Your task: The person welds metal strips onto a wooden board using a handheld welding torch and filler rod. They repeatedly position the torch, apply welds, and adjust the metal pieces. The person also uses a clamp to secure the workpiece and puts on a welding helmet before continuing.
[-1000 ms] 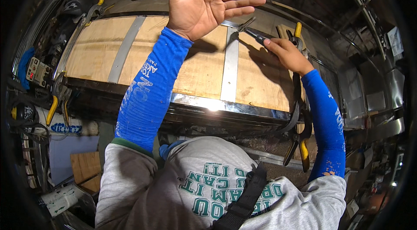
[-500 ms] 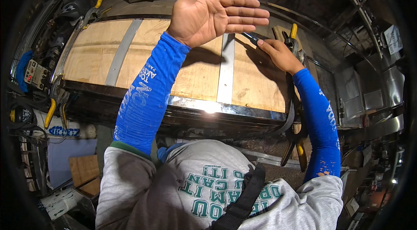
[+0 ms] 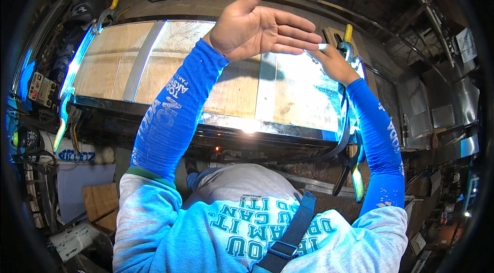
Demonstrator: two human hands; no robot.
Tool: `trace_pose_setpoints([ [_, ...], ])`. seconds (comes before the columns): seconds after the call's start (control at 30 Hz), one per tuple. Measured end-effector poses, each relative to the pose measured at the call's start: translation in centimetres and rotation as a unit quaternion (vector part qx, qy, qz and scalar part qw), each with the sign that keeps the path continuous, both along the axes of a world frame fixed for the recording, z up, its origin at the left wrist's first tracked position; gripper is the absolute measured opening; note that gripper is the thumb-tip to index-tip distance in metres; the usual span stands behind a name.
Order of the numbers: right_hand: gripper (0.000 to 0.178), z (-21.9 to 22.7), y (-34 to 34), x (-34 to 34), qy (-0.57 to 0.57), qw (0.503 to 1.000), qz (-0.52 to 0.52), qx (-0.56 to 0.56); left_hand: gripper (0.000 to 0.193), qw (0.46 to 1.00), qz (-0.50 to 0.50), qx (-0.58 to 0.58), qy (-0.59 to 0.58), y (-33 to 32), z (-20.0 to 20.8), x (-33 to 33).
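Clamps flanking panel, left hand in front

Long desk: pale wooden top, shiny metal edge on near side. Two flat grey strips lie crosswise on the wood, well apart. Yellow-handled clamps at both short ends. Blue-white glare over right section.

Blue sleeves (white-lettered) meet a grey shirt — green-printed.
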State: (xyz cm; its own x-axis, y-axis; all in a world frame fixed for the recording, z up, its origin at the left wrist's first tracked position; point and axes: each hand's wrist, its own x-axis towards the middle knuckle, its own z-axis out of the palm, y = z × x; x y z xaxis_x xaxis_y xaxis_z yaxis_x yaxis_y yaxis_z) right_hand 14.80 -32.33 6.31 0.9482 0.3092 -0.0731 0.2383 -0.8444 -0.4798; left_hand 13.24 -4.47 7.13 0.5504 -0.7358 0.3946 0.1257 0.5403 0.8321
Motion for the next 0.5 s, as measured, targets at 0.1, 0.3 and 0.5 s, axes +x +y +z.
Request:
trace_pose_setpoints([
  [0.1,0.059,-0.2,-0.3,0.3,0.009,1.000,0.015,0.023,0.117,0.999,0.020,-0.026,-0.008,-0.3,0.0,0.1],
  [0.3,0.057,-1.2,-1.3,1.6,0.024,0.987,0.054,0.149,0.123,0.969,0.202,-0.119,0.074,0.6,2.1,-0.7],
  [0.5,0.060,-1.5,-0.8,1.4,0.001,0.992,0.060,0.111,0.115,0.961,0.126,-0.229,0.087,1.8,2.2,-0.3],
])
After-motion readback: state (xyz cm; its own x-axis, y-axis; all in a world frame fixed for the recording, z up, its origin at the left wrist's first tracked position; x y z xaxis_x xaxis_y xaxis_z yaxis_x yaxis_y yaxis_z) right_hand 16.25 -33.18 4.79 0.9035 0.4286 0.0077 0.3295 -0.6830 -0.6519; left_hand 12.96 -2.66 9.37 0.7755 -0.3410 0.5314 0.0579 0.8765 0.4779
